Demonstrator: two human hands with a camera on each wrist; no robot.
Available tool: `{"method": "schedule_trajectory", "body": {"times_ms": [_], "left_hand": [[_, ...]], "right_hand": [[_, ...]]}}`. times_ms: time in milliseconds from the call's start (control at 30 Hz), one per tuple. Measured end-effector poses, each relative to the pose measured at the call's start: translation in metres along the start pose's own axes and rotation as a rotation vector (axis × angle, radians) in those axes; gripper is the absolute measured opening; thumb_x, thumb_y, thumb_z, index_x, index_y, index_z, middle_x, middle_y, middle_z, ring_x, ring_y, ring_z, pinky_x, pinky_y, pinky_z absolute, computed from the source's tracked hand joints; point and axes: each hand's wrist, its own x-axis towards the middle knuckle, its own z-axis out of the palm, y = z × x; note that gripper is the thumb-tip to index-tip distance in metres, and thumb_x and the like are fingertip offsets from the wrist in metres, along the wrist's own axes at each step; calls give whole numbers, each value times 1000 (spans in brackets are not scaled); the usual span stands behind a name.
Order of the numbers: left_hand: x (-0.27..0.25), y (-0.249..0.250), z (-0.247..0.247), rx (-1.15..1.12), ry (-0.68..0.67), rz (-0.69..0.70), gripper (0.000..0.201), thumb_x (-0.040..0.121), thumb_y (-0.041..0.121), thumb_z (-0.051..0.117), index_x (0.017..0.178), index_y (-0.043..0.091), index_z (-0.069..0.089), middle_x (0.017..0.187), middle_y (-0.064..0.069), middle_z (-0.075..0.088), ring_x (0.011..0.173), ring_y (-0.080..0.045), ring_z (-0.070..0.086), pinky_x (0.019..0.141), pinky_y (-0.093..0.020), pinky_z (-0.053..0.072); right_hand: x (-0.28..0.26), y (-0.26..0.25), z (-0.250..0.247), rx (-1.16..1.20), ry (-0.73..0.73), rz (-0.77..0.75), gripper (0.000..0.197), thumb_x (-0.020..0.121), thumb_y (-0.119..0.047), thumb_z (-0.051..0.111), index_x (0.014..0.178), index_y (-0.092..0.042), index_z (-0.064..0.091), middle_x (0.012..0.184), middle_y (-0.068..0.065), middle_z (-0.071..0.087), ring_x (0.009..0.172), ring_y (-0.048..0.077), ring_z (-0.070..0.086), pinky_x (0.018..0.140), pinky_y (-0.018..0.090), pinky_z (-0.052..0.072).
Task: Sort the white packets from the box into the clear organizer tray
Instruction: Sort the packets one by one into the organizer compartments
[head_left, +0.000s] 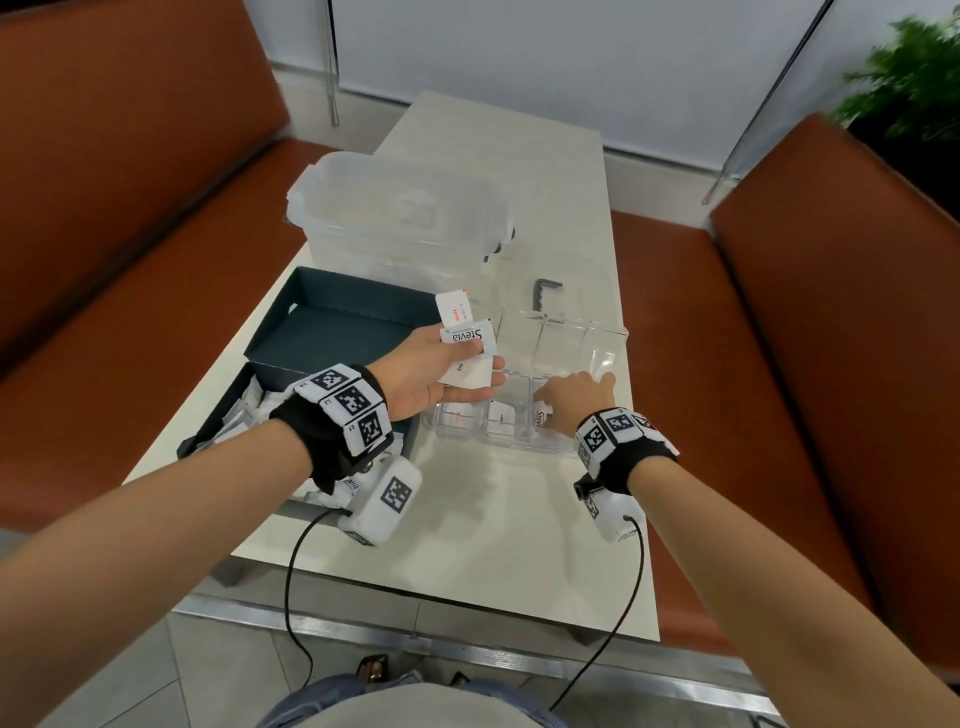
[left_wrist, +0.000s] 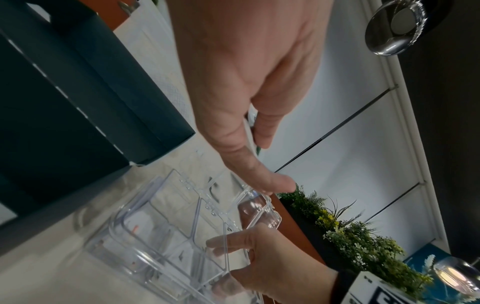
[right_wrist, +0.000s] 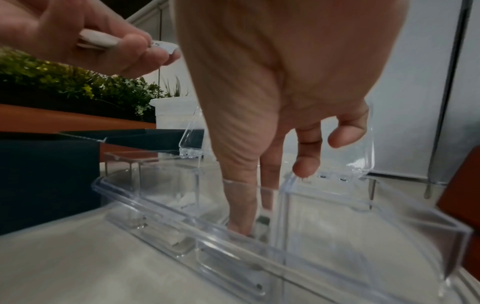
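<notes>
- Orange benches stand on both sides of a pale table (head_left: 545, 171), where a dark box (head_left: 332, 317) lies open beside a clear tray (head_left: 597, 343).
- Left hand (head_left: 431, 374) pinches a small fan of white packets (head_left: 462, 332) above the tray's left edge, probably as a supply for the other hand.
- Right hand (head_left: 574, 400) reaches down into a front compartment; its thumb and forefinger seem to set a packet (head_left: 538, 418) there, but whether they grip it I cannot tell.
- More packets (head_left: 260, 410) wait in the box; a few lie in the tray's front compartments.
- A frosted container (head_left: 400, 218) stands behind.
</notes>
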Motion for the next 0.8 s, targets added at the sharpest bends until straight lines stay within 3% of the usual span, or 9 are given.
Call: {"method": "schedule_trajectory", "body": {"times_ms": [333,467,600,633,733,800], "left_hand": [[1,2,-2,-26,-6,-2,30,98,9,53,127,7,50,104,-17,71,86,-27,73,62,-34,60],[3,0,-3,-13,-19,1,26,98,9,53,123,7,53,100,-15,73,86,-27,73,61,-32,59],[4,-3,1,23,-56,11,27,97,11,56,123,7,55,106,-16,72,90,-27,73,63,-31,59],[4,-4,3,26,-68,14,28,96,11,57,123,7,55,107,-17,71,91,-27,72,64,-31,59],[4,-5,8,38,-101,32,30,93,11,61,122,7,56,108,-16,71,95,-28,72,65,-30,59],[4,-4,11,51,-118,37,30,92,13,63,121,8,58,108,-15,72,96,-28,71,64,-29,58]], "right_hand": [[-6,5,-16,136,-30,24,40,84,-31,69,122,-34,59,117,-11,64,112,18,56,101,47,25],[-21,8,-42,201,219,15,23,93,-27,56,113,-33,65,111,-10,67,107,18,59,101,46,26],[-35,1,-75,634,437,-47,19,93,-35,55,101,-29,71,98,-8,71,99,16,62,94,42,40],[-37,-3,-80,750,439,-74,20,92,-37,57,101,-27,72,97,-7,71,98,14,62,92,39,44],[-40,-16,-83,915,377,-127,19,86,-34,68,96,-19,72,86,-5,70,80,3,61,73,11,44],[-40,-20,-79,1024,347,-103,17,82,-24,73,92,-12,69,82,0,68,73,6,61,70,15,47]]}}
